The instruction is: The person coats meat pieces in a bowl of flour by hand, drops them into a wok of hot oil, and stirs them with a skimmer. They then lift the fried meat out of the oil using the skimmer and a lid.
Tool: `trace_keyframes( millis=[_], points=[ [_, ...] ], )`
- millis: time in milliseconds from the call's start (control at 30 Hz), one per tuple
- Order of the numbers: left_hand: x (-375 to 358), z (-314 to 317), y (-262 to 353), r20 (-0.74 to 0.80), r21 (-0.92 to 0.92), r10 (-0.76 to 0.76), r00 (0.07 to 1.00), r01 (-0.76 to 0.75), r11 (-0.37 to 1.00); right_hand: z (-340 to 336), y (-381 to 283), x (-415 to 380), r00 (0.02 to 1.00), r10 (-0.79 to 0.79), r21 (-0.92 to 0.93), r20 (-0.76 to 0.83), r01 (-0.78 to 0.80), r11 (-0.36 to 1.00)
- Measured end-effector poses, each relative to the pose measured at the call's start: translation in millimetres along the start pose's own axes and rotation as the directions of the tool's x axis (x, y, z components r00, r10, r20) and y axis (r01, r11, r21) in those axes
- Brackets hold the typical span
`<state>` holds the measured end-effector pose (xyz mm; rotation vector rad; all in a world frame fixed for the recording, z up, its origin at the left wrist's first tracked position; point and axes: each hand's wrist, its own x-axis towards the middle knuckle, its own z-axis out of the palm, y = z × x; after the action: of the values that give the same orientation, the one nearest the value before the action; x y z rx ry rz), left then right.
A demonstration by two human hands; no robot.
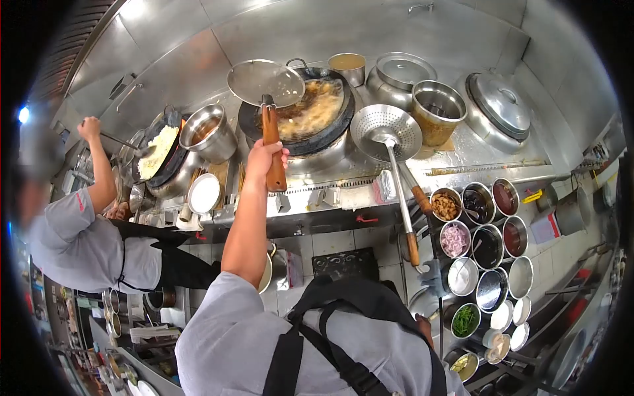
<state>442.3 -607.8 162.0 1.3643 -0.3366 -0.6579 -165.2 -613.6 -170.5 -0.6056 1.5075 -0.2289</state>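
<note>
My left hand point(266, 162) is closed round the wooden handle of a round mesh strainer point(264, 80). The strainer is raised over the near left part of a large wok point(317, 113), where yellowish food bubbles in brown oil. Small light bits cling to the mesh. Low at my right side, my right hand point(424, 327) shows only in part and its fingers cannot be made out. Close to it stand a metal container of chopped greens point(466, 321) and a grey-blue cloth point(432, 278).
A perforated ladle point(387, 134) rests across the counter edge, its long handle jutting out. Several ingredient pots point(491, 247) stand at right. A lidded pot point(503, 105) is at back right. On the left, a co-worker point(99, 231) stirs a second wok point(158, 152).
</note>
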Motion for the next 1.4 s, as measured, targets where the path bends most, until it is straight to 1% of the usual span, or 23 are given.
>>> trace_keyframes(
  millis=[200,267,333,467,533,600,667,767,867,900,933,1000,1067,1100,1133,1167,1200,1233,1267,1300,1333,1367,1400],
  points=[
    [-9,22,10,0.118,-0.006,-0.041,0.992,0.042,0.999,0,6,5,0.998,0.056,0.014,0.016,-0.057,0.998],
    [-9,43,9,0.206,-0.056,-0.076,0.976,0.089,0.994,0,8,5,0.996,0.09,0.052,-0.003,-0.089,0.995],
    [-11,76,10,0.275,-0.056,-0.093,0.957,0.112,0.992,1,13,4,0.997,0.062,0.107,-0.038,-0.057,0.993],
    [-11,145,0,0.499,-0.185,-0.104,0.86,0.223,0.957,-2,25,3,0.995,0.076,0.178,-0.06,-0.064,0.982],
    [-9,183,-13,0.59,-0.196,-0.069,0.804,0.226,0.954,-3,29,-3,0.99,0.118,0.158,-0.082,-0.104,0.982],
    [-7,221,-28,0.636,-0.185,-0.109,0.764,0.288,0.94,-7,38,-7,0.988,0.135,0.172,-0.076,-0.121,0.978],
    [0,250,-50,0.716,-0.175,-0.135,0.685,0.363,0.915,-11,46,-16,0.985,0.157,0.187,-0.072,-0.141,0.972],
    [-1,280,-70,0.684,-0.125,-0.252,0.685,0.45,0.884,-13,56,-33,0.979,0.17,0.204,-0.109,-0.145,0.968],
    [-1,287,-64,0.691,-0.074,-0.264,0.673,0.428,0.901,-15,66,-40,0.977,0.169,0.276,-0.133,-0.128,0.953],
    [9,283,-59,0.723,-0.045,-0.286,0.629,0.455,0.889,-16,71,-41,0.973,0.178,0.277,-0.145,-0.132,0.952],
    [9,283,-49,0.711,-0.11,-0.248,0.658,0.451,0.886,-17,77,-41,0.97,0.187,0.277,-0.157,-0.138,0.951],
    [24,280,-33,0.707,-0.137,-0.186,0.682,0.39,0.911,-18,80,-43,0.971,0.189,0.285,-0.145,-0.142,0.948],
    [43,281,-16,0.614,-0.036,-0.139,0.777,0.204,0.978,-17,85,-42,0.967,0.212,0.296,-0.138,-0.164,0.941],
    [54,281,-7,0.553,0.085,-0.125,0.824,0.093,0.992,-15,84,-43,0.968,0.213,0.294,-0.13,-0.168,0.941],
    [60,282,-4,0.546,0.091,-0.126,0.828,0.091,0.992,-13,83,-45,0.972,0.187,0.296,-0.141,-0.139,0.945],
    [68,279,-6,0.442,0.271,-0.056,0.895,-0.074,0.96,-11,85,-47,0.975,0.161,0.295,-0.152,-0.111,0.949],
    [77,276,-7,0.35,0.453,0.043,0.936,-0.209,0.866,-9,85,-47,0.976,0.163,0.29,-0.143,-0.116,0.95],
    [100,267,-19,0.343,0.458,0.046,0.938,-0.21,0.864,-8,82,-46,0.981,0.156,0.275,-0.117,-0.119,0.954],
    [133,251,-37,0.339,0.709,0.22,0.915,-0.402,0.58,-8,83,-43,0.985,0.147,0.259,-0.093,-0.119,0.958],
    [150,242,-45,0.389,0.857,0.371,0.843,-0.479,0.191,-8,78,-42,0.986,0.142,0.254,-0.09,-0.115,0.96],
    [137,239,-31,0.383,0.859,0.377,0.843,-0.476,0.191,-6,74,-41,0.987,0.126,0.213,-0.103,-0.101,0.972],
    [123,230,-18,0.347,0.847,0.198,0.917,-0.397,0.354,-4,73,-40,0.987,0.112,0.171,-0.114,-0.091,0.981],
    [108,221,-8,0.321,0.823,0.002,0.947,-0.28,0.494,-3,70,-40,0.988,0.114,0.164,-0.108,-0.096,0.982]
  ],
)
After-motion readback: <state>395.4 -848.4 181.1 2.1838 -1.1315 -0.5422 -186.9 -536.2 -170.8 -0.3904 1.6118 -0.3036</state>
